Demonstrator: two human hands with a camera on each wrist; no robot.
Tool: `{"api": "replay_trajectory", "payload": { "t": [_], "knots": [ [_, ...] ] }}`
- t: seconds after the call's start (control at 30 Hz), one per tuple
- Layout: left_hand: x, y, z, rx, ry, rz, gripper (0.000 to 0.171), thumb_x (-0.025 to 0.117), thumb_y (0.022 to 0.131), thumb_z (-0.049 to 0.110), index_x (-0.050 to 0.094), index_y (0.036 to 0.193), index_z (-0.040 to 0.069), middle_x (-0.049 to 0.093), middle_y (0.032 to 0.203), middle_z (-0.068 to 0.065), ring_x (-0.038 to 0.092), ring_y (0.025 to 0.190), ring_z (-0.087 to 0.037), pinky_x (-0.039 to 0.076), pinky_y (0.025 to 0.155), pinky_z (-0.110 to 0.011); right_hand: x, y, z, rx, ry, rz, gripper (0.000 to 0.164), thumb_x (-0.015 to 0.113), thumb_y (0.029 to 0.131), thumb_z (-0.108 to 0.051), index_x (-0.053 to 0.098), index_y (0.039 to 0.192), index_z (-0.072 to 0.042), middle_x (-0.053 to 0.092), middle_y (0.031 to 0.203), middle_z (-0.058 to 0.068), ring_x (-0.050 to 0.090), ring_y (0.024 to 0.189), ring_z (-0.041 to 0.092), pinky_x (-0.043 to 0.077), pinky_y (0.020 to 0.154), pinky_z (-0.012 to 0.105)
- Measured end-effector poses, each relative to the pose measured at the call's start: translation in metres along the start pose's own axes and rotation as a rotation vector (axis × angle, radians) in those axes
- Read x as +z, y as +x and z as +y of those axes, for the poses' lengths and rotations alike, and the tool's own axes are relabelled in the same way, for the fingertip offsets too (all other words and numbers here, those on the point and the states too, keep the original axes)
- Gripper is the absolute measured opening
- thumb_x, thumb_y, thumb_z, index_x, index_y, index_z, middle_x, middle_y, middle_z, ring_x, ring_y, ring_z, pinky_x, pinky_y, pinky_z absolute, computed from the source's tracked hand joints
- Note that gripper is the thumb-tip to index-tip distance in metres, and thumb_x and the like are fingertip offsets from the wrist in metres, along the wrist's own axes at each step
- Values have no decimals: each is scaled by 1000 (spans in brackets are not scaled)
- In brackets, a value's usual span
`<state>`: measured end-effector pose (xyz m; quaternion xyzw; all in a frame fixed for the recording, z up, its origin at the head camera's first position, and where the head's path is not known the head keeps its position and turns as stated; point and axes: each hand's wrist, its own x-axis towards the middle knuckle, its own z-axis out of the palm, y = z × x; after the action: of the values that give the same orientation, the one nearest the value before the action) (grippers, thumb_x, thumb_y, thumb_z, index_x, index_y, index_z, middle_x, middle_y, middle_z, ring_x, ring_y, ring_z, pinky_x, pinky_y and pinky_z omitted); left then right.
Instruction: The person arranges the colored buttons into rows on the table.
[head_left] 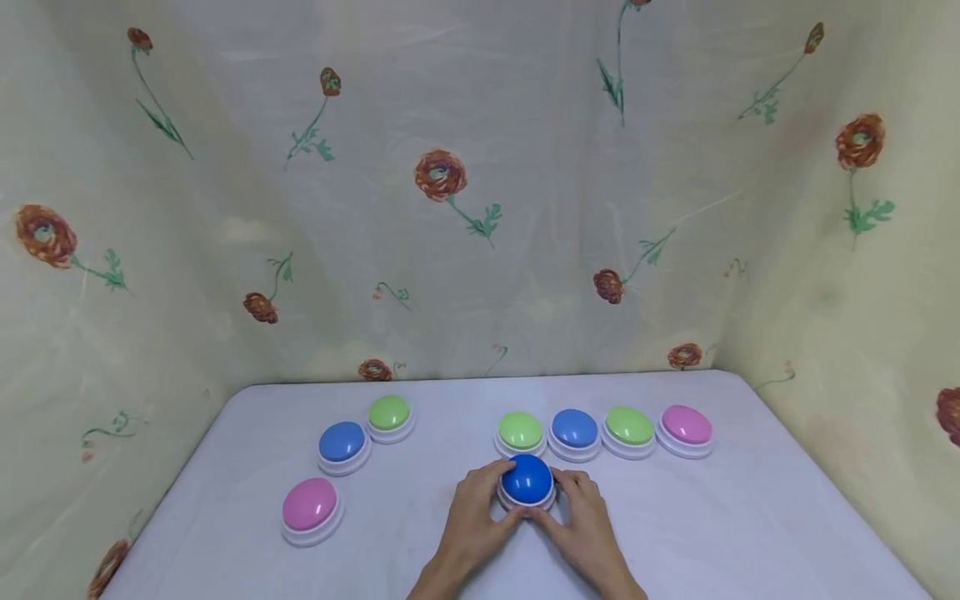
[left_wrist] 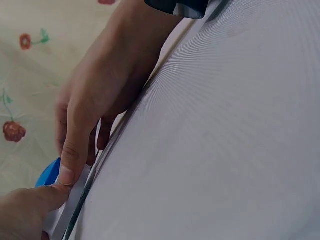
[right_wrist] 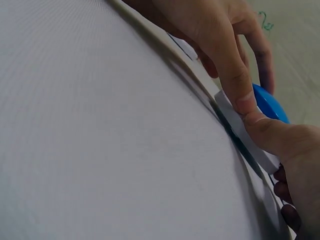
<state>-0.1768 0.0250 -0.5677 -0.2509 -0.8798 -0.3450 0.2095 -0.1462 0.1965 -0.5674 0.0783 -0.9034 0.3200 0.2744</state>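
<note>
Dark blue glossy domed button on a round white base (head_left: 527, 479) sits between both hands, around the middle of the near half of the white tabletop (head_left: 750, 517). Left hand (head_left: 474, 518): grip closed on the button's left side, a fingertip against the dome. Right hand (head_left: 587, 527): grip closed on its right side. Thumb tips meet at the near edge, against the white base. Can't tell whether the base touches the tabletop. Just behind it, a side-by-side row, left to right: lime-green domed button (head_left: 521, 430), medium-blue domed button (head_left: 575, 428), second lime-green button (head_left: 629, 426), pink domed button (head_left: 687, 425). Well apart at left, a diagonal: pink button nearest (head_left: 309, 505), then blue (head_left: 342, 442), then green (head_left: 389, 413). All shiny, plastic-looking, rounded tops in stepped white rings. Tabletop pale, rounded far corners; fine ribbed lines show in the wrist views. Behind and at both sides hangs a creamy, slightly creased curtain (head_left: 525, 292) printed with rust-red flowers, green stems.
</note>
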Motion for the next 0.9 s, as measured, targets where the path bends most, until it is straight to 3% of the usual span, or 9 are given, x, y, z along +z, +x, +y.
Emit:
{"api": "replay_trajectory", "payload": {
  "t": [0.23,0.5,0.67,0.9],
  "knots": [
    [-1,-2,6,-33,20,-56,57,76,77,38,56,127,18,61,129,1,57,115,-15,45,98,-39,-5,-3,1,29,-13,-41,62,80,71,-36,61,119,-1,59,105,10,55,97,23,43,82,44],
    [-4,-2,8,-80,22,-83,58,72,80,42,53,130,19,59,130,1,55,118,-17,45,99,-39,0,-4,0,6,-57,-26,61,80,72,-34,61,119,-1,57,107,12,53,98,25,43,82,45],
    [-3,-3,5,-69,14,-74,58,70,81,43,52,131,18,58,131,0,54,119,-18,45,100,-38,2,-3,0,-25,-69,-4,61,82,70,-33,61,118,-1,57,109,14,53,100,27,44,83,46],
    [3,-3,4,-56,13,-78,60,67,83,47,50,133,19,57,132,1,53,119,-17,45,100,-36,-3,-3,0,-5,-72,-18,62,80,72,-34,60,119,1,57,109,16,53,101,30,44,84,49]
  ]
}}
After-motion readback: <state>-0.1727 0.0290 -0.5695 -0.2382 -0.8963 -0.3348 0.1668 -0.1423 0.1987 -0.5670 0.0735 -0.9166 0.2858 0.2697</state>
